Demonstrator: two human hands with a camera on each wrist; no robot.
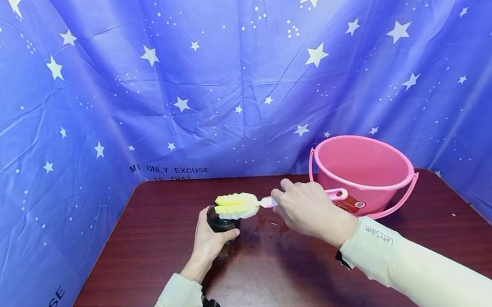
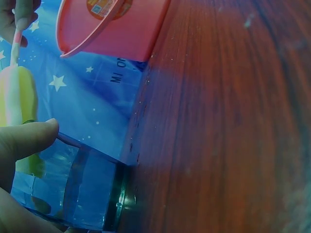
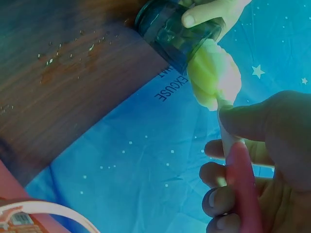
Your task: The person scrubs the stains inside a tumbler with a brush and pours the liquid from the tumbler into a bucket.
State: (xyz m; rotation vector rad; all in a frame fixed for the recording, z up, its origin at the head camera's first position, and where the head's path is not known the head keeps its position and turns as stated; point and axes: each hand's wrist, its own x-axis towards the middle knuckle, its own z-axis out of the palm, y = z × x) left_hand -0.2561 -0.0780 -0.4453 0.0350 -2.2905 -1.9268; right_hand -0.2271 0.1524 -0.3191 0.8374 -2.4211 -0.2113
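My left hand [image 1: 206, 240] grips a dark see-through cup [image 1: 222, 225] just above the table, with the thumb along its near side. In the left wrist view the clear wall and thick base of the cup [image 2: 92, 182] show. My right hand [image 1: 313, 212] holds a sponge bottle brush [image 1: 239, 207] by its pink and white handle. The yellow and white sponge head [image 3: 214, 75] is at the mouth of the cup in the right wrist view. How far its tip reaches inside is hard to tell.
A pink bucket [image 1: 366, 170] with a handle and a sticker stands at the back right, beyond my right hand. Water drops [image 1: 268, 226] dot the brown table [image 1: 257, 299]. A blue star-patterned curtain [image 1: 234, 71] surrounds the back and sides.
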